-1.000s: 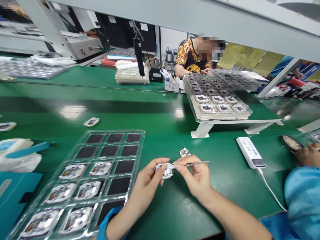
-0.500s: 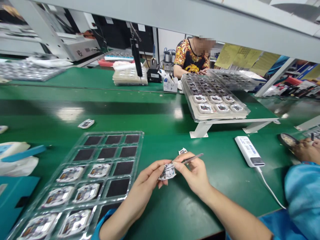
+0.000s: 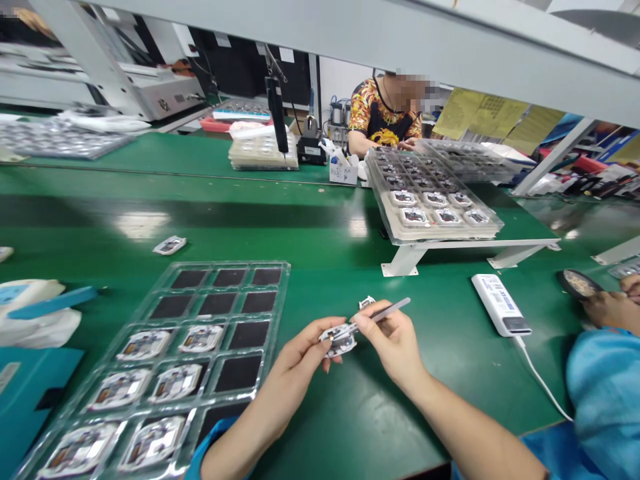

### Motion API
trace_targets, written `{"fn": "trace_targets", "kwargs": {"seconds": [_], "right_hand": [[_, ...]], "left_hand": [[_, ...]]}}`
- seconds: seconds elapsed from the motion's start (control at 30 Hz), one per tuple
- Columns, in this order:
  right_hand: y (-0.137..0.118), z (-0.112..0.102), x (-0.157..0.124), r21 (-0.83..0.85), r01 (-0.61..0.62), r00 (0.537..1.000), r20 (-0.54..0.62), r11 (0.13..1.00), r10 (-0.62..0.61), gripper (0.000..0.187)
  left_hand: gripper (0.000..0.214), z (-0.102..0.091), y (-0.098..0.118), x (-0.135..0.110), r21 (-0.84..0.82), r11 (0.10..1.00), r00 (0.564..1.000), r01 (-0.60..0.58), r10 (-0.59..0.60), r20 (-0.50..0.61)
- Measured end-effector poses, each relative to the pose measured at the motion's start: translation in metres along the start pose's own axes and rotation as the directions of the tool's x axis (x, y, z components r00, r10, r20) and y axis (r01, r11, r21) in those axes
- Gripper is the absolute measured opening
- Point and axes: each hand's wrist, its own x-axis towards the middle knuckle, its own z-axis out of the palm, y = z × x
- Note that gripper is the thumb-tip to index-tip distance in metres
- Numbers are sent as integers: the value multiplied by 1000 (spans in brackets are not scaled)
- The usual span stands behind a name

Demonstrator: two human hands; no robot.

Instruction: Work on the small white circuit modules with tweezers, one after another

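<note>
Between the thumb and fingers of my left hand (image 3: 300,353) is a small white-framed electronic assembly (image 3: 343,341), held above the green bench. My right hand (image 3: 393,340) is closed on a pair of metal tweezers (image 3: 393,310), whose tips reach over the face of the assembly. Whether the tips grip anything is too small to tell. Just behind my hands, another small white-edged part (image 3: 367,303) lies on the bench. Left of my left hand, a clear compartment tray (image 3: 280,293) holds several similar assemblies (image 3: 173,383) on dark pads.
A white device (image 3: 500,303) with a cable lies at right, near a co-worker's blue sleeve (image 3: 600,393) and a round dish (image 3: 579,283). Stacked trays (image 3: 435,233) stand on a raised shelf. A loose assembly (image 3: 170,245) lies back left. Another person (image 3: 385,117) sits opposite.
The assembly in my left hand is tilted flatter, showing more of its inner face. The tweezers have swung so their tips lie across it. The view has shifted slightly.
</note>
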Motion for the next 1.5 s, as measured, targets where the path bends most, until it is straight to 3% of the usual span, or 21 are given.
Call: {"fn": "trace_targets", "kwargs": {"seconds": [0.37,0.7,1.27,1.5], "right_hand": [[4,-1,0,65,-20,1000,1,998,20,13],[2,-1,0,100,-6,1000,29,995,3,13],[-2,1,-3,31,50,998,32,998,-51,15],[-1,2,-4,42,61,998,13,997,-62,13]], "left_hand": [[27,1,2,1,49,997,998,-65,64,23],[33,-2,4,-1,103,994,998,-40,35,49],[35,-6,4,1,122,992,999,-43,40,29],[37,-3,8,1,-3,1000,1000,10,-10,7]]}}
